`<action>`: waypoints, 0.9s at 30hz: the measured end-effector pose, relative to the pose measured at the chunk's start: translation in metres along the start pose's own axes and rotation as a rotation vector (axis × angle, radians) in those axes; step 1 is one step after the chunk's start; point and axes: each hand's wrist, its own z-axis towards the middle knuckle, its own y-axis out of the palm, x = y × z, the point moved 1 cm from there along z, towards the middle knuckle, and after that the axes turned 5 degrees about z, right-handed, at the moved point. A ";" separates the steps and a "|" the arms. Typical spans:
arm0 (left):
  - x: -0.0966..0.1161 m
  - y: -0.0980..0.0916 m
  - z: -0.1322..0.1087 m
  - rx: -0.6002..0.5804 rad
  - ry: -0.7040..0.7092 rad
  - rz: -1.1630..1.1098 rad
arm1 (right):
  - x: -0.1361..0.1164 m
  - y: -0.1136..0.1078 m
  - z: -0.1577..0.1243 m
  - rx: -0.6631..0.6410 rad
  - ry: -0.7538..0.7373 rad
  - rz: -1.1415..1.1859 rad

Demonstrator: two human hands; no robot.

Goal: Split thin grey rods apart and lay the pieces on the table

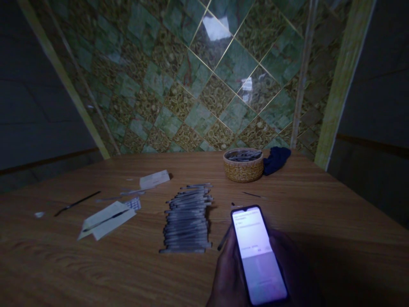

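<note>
A lit smartphone [259,256] is held upright near the table's front edge, its screen bright with lines of text too blurred to read. My left hand [226,273] is closed along its left side. In deep shadow on the other side, my right hand [289,260] grips the phone's right edge; its fingers are mostly hidden. A dark pen-like stick [223,239] lies just beyond my left fingers. To the left, many thin pens [187,221] are laid side by side in a long stack.
A woven basket [243,171] full of pens stands towards the back, a dark blue cloth [277,160] beside it. Paper sheets [111,224] with a pen on them lie left, near a white box [155,179] and a dark strip [78,202]. A tiled wall [191,85] rises behind.
</note>
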 end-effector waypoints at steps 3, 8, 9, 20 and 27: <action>0.003 0.006 -0.002 0.034 0.011 -0.012 | -0.003 -0.002 0.002 -0.132 0.133 0.137; 0.005 0.013 -0.003 -0.003 0.027 -0.034 | -0.006 -0.005 0.004 -0.247 0.179 0.231; 0.004 0.013 -0.003 -0.019 0.023 -0.027 | -0.004 -0.005 0.005 -0.256 0.190 0.247; 0.000 0.007 -0.001 -0.051 -0.075 -0.006 | -0.013 -0.005 -0.001 -0.066 0.247 0.162; 0.000 0.007 0.001 -0.082 -0.095 -0.021 | -0.015 -0.006 0.001 -0.036 0.194 0.104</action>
